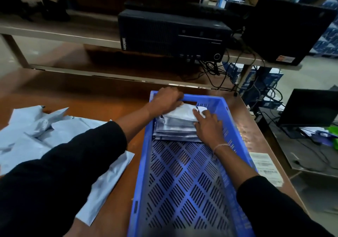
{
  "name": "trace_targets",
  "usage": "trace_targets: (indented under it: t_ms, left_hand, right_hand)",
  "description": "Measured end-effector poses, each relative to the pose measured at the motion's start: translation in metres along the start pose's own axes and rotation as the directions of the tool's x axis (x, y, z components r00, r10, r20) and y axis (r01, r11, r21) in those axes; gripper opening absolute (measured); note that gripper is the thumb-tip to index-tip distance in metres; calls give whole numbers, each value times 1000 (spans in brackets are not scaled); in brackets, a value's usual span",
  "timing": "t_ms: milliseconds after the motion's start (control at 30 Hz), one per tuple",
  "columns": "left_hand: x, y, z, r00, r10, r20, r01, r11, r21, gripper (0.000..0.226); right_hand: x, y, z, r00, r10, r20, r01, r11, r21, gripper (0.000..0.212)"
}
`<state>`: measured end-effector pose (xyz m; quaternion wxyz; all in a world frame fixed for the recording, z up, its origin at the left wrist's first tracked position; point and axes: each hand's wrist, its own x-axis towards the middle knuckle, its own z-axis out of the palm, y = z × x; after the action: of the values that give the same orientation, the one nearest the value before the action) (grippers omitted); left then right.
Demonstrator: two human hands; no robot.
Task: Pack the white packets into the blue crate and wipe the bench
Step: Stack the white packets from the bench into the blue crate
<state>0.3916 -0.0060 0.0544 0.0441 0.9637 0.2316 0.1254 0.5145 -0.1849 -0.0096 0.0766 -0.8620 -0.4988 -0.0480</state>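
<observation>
Both hands (169,100) (207,125) w/ fingers pressing packet stack (175,127) at crate's (140,163) far end; let go unevenly & it'll topple.

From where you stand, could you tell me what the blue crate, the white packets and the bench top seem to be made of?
Blue crate: moulded plastic by the look, with a slotted floor.
White packets: probably thin plastic film; they crease and shine dully.
Bench top: looks like glossy brown wood or laminate, since it reflects light.

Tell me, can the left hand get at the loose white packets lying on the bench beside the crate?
Probably yes. The left hand is at the stack in the blue crate, but the loose packets lie uncovered on the bench just under that arm, with only the crate wall between.
</observation>
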Motion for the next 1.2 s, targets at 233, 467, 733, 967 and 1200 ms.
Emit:
trace_targets:
  t_ms: [233,467,733,967,1200]
  left_hand:
    - [-17,4,13,956,40,290,-78,990,120,40]
    - [-30,12,11,952,16,306,-52,993,108,38]
    - [-59,10,-2,980,55,194,-60,998,21,53]
    - [-102,-18,-30,992,-52,-116,20,965,-261,49]
    - [-172,-94,-40,903,-405,-140,262,781,-567,31]
  right_hand:
    - [13,-10,-1,989,55,135,-51,998,-37,55]
    - [12,-7,-17,952,27,305,-29,1000,2,67]
    - [0,-20,-48,963,-24,267,36,999,-41,89]
    - [8,-69,-62,982,-178,-56,187,945,269,64]
    - [17,-173,-65,975,-220,-2,170,745,645,33]
